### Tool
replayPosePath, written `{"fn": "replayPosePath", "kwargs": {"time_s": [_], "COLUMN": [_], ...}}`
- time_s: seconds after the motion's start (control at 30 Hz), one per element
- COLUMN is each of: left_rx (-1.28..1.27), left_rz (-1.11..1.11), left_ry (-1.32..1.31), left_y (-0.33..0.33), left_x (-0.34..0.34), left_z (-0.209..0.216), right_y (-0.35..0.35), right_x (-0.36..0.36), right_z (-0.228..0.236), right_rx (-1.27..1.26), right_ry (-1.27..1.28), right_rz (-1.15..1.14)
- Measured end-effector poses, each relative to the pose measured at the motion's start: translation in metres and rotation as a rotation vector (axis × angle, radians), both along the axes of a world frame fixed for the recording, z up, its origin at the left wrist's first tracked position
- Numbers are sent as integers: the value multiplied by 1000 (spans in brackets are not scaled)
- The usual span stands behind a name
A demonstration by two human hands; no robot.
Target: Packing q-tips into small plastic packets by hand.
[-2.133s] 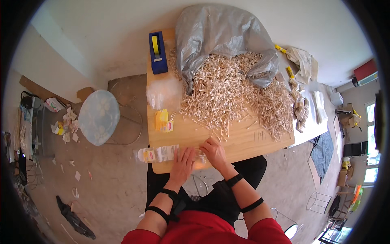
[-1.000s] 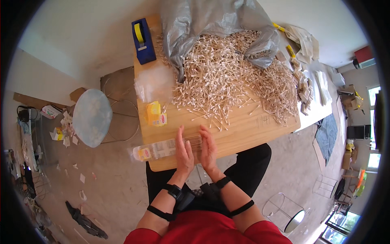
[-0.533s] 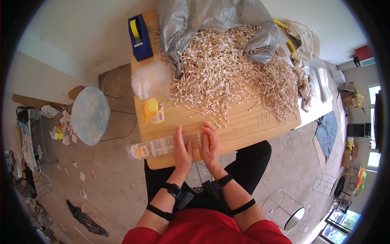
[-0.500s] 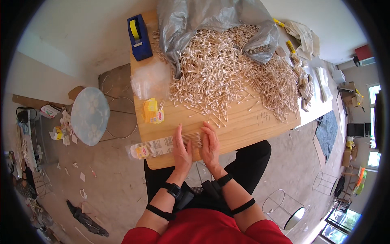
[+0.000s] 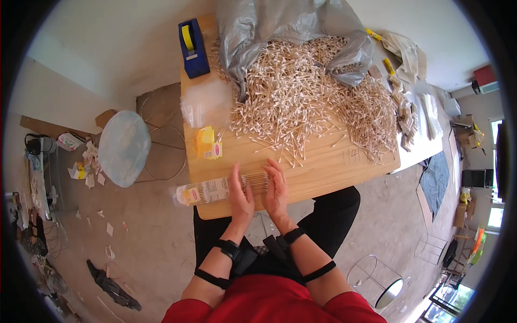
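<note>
A clear plastic bag of cotton swabs (image 5: 217, 189) with a yellow-and-white label lies across the near left edge of the wooden table (image 5: 318, 183). My left hand (image 5: 242, 196) lies over the bag toward its right end, its fingers pointing away from me. At that right end my right hand (image 5: 276, 192) cups the swabs, fingers together and slightly bent. Rows of swab sticks show between both hands. Beyond them spreads a large heap of loose cotton swabs (image 5: 285, 91). Several yellow label cards (image 5: 207, 144) lie left of the heap.
A blue tape dispenser (image 5: 194, 51) stands at the far left, behind a stack of clear bags (image 5: 207, 105). A grey plastic sack (image 5: 301, 21) covers the heap's back. Bundled swabs (image 5: 407, 116) lie on a white surface at right. A round stool (image 5: 125, 149) stands left.
The whole view has shifted slightly, with the table moving a little to the right in the picture. Both hands remain at the bag's right end, with little change in their pose.
</note>
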State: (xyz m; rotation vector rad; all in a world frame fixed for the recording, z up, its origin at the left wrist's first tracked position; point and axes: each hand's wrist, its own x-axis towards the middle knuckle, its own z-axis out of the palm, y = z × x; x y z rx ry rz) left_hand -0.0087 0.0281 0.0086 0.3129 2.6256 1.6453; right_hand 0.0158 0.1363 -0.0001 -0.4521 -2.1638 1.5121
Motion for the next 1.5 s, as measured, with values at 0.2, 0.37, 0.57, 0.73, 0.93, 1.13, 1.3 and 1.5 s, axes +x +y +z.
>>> {"fn": "replayPosePath", "kwargs": {"time_s": [0.2,0.37,0.57,0.73,0.93,1.13,1.3,1.5], "left_rx": [-13,3,53,79,107,81,24,-11], "left_rz": [-14,25,33,46,28,58,93,56], "left_ry": [25,60,-6,-39,-25,-53,-32,23], "left_y": [-3,1,9,12,4,-31,-47,-76], "left_x": [-1,-2,-1,0,0,-7,-12,-17], "left_z": [1,1,-2,-5,-1,3,4,37], "right_y": [4,2,-7,-17,-19,-58,-70,-37], "right_x": [1,0,0,-9,-10,-15,-22,-6], "right_z": [3,-4,4,-13,-5,-3,1,14], "right_rx": [-13,-122,-96,-492,-167,-207,-201,-12], "right_ry": [-19,2,-34,178,24,4,-4,-24], "right_rz": [54,-4,94,-59,40,77,125,240]}}
